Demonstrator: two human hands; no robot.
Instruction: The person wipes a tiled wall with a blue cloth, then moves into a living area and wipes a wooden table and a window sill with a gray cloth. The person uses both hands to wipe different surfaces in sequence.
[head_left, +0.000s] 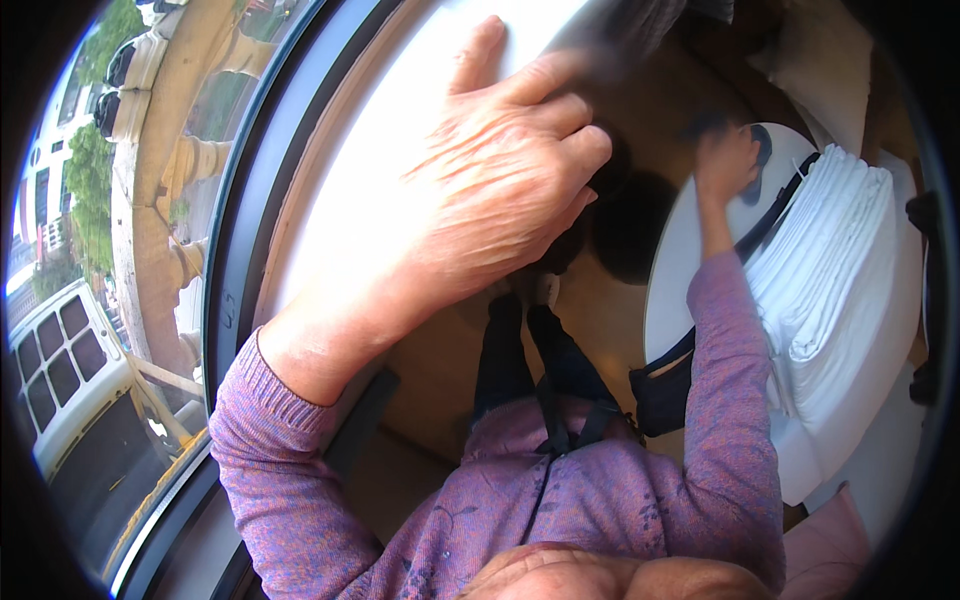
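Note:
My left hand (510, 165) is large in the view, back upward, over a bright white windowsill (382, 127). One finger stretches out along the sill and the others curl. Beside the curled fingertips is a blurred dark patch, so I cannot tell whether they hold anything. My right hand (724, 165) is over the far end of a white rounded tabletop (679, 247), blurred by motion. A dark blue item (759, 165) lies against its fingers; whether it is gripped is unclear. Near my right forearm lies a stack of folded white fabric (817, 255).
A dark strap (776, 210) crosses the tabletop to a black pouch (664, 394) hanging at its edge. Dark round objects (634, 225) stand on the brown floor (585, 300). A window frame (247, 187) borders my left, with a stone balustrade (142, 172) outside. Pink fabric (829, 544) is at lower right.

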